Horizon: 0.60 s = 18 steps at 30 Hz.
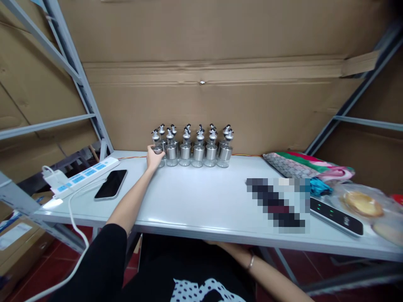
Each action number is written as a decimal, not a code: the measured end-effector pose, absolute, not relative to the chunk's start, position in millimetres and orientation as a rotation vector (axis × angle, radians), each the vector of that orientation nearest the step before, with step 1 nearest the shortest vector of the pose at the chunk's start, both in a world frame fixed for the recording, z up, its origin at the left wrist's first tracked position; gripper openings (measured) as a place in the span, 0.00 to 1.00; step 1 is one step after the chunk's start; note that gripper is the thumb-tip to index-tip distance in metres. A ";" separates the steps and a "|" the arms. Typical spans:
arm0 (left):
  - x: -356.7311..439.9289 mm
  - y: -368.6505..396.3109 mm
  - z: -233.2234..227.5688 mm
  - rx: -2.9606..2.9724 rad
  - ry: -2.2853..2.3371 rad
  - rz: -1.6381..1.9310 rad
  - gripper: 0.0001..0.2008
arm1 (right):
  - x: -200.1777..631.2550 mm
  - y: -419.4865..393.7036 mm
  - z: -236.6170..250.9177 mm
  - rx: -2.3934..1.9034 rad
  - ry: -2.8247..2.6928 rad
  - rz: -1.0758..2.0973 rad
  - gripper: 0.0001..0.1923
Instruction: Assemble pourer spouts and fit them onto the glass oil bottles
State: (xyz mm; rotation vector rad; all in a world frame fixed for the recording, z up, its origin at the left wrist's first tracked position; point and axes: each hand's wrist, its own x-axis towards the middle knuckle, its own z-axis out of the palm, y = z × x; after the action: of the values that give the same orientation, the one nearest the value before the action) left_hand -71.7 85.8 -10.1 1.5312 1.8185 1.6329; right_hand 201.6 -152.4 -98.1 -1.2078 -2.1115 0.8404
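Two rows of glass oil bottles (198, 153) with steel sleeves and black-and-silver pour spouts stand upright at the back of the table. My left hand (154, 158) reaches out to the front row's left end, its fingers wrapped round the oil bottle (155, 136) there. That bottle stands in line with its neighbours, and my hand covers much of its middle. Down at the table's front edge, my right hand (214, 243) is mostly hidden beneath the tabletop; its fingers do not show.
A white power strip (86, 176) with a plugged-in charger and a phone (111, 184) lie at left. On the right are colourful folded cloth (310, 165), a black device (336, 216) with green lights, a bagged round food item (362, 203) and a pixelated patch. Cardboard (204, 105) walls the back.
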 end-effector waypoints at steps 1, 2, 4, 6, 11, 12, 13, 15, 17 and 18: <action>-72.7 79.0 -12.8 1.533 1.829 1.656 0.28 | 190.1 -154.1 -96.8 -1.219 -2.149 0.883 0.16; -73.7 71.0 -15.6 1.542 1.830 1.695 0.27 | 178.0 -158.3 -95.2 -1.229 -2.190 0.944 0.17; -73.3 53.3 -20.6 1.598 1.780 1.796 0.26 | 154.3 -174.1 -92.1 -1.132 -2.282 1.099 0.21; -66.2 35.7 -23.6 1.743 1.614 1.840 0.24 | 134.9 -194.6 -92.2 -0.802 -2.380 1.278 0.24; -21.6 0.4 -22.1 2.018 1.148 1.671 0.23 | 116.3 -218.9 -104.3 -0.273 -2.645 1.627 0.27; -12.4 -5.3 -21.4 2.056 1.075 1.620 0.22 | 116.4 -217.8 -104.8 -0.343 -2.647 1.616 0.28; -4.4 -10.6 -21.0 2.091 1.018 1.568 0.22 | 116.8 -216.0 -103.9 -0.408 -2.650 1.590 0.27; 6.6 -19.4 -21.1 2.161 0.919 1.470 0.23 | 115.8 -211.9 -100.8 -0.495 -2.680 1.521 0.27; 11.5 -25.4 -22.0 2.194 0.865 1.417 0.23 | 108.8 -206.8 -100.9 -0.562 -2.756 1.466 0.27; 12.4 -27.3 -22.5 2.199 0.853 1.404 0.23 | 102.0 -203.2 -103.8 -0.593 -2.808 1.441 0.27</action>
State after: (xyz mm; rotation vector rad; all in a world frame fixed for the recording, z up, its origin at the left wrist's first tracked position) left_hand 12.4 -27.3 -22.5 2.1988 0.8527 1.4041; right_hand 102.0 -203.2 -103.8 -0.5926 -2.8081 1.4411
